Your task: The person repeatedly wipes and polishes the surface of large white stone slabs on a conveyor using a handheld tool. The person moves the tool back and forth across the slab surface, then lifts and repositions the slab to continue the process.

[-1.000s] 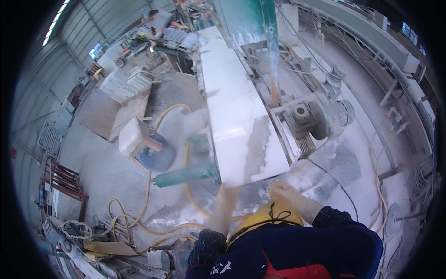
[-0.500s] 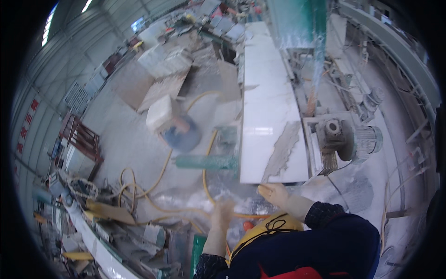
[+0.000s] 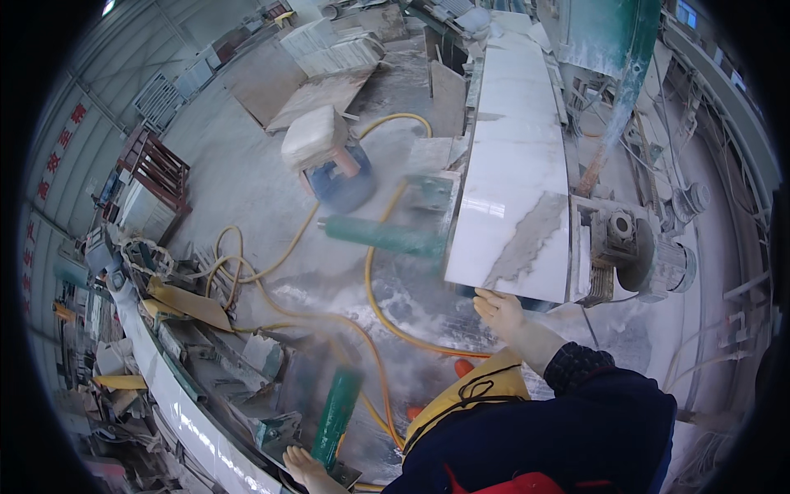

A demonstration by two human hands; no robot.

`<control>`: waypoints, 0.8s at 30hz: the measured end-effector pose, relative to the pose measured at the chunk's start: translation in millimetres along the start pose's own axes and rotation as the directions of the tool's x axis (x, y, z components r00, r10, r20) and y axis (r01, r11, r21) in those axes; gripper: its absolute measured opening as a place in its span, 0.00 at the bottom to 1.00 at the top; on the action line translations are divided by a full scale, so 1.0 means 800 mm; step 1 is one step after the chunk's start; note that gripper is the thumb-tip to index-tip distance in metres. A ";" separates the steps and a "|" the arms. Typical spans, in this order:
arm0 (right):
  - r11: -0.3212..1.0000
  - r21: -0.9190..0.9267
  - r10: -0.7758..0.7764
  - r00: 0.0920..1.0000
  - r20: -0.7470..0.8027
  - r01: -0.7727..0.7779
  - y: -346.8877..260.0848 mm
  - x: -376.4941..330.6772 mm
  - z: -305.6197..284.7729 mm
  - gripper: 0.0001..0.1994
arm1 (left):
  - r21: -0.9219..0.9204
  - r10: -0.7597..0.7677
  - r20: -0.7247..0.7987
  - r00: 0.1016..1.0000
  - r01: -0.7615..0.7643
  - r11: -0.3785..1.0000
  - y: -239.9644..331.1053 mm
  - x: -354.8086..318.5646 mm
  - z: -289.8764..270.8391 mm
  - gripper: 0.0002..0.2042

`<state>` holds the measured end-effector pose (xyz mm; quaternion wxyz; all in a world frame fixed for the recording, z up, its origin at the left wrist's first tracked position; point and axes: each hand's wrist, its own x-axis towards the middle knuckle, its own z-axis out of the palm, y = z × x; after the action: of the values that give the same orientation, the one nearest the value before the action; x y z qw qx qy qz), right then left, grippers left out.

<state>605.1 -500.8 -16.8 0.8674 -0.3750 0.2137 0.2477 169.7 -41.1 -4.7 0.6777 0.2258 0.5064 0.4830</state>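
Note:
In a pale glove, my right hand is at the near edge of a long, polished white stone slab with a grey-brown vein. Its fingers are stretched out along that edge; whether they press on it is hard to tell. My left hand, gloved too, is low in the view with fingers extended, beside the metal end of a green roller. Close by it runs the end of a second long white slab. I see nothing held in either hand.
A motor with a gearbox sits right of the slab, and another green roller juts out on its left. Yellow hoses loop over the wet floor. Beyond are a blue drum and stacked slabs. Broken stone pieces lie left.
My left hand has moved down and left, from in front of my body to beside the green roller. My right hand stays at the slab's near edge. The view has shifted.

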 end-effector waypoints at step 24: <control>0.838 -0.536 0.085 0.995 -0.051 -0.100 0.167 0.074 -0.031 0.15 | 0.908 0.743 0.387 0.546 -0.366 -0.204 0.144 0.072 -0.141 0.29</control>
<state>568.4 -423.9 -138.4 0.7119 -0.5952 0.1646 0.3345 19.8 39.0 16.0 -0.0215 0.7224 0.6141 0.3172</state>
